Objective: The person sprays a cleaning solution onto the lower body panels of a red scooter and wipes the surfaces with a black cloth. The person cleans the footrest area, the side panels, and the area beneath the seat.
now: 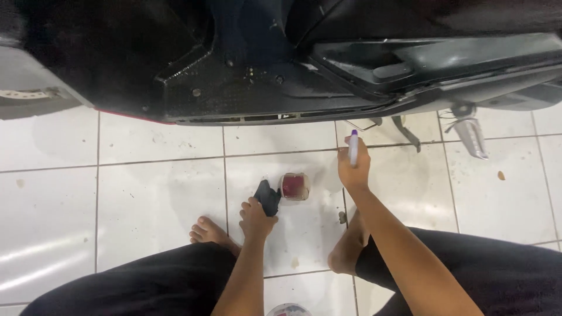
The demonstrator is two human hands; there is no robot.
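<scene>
We see a person crouched barefoot on a white tiled floor [146, 193] beside a black scooter [246, 64], whose lower body panel fills the top of the view. The left hand [256, 217] is closed around a dark cloth [268, 196], pressing it down on the tile; that grip is tight on the cloth. Just right of the cloth, touching or nearly touching it, stands a small round open tin [294, 186] with a reddish inside; we cannot make out any label on it. The right hand [353, 167] is raised near the scooter's lower edge and is wrapped around a slim white tube with a purple cap [353, 146], held upright; most of the tube is hidden inside the fist. At the bottom edge a pale round container [288, 310] is cut off, so its kind is unclear. Both knees in black cloth frame the lower view, and a metal footpeg [471, 137] juts out at right.
</scene>
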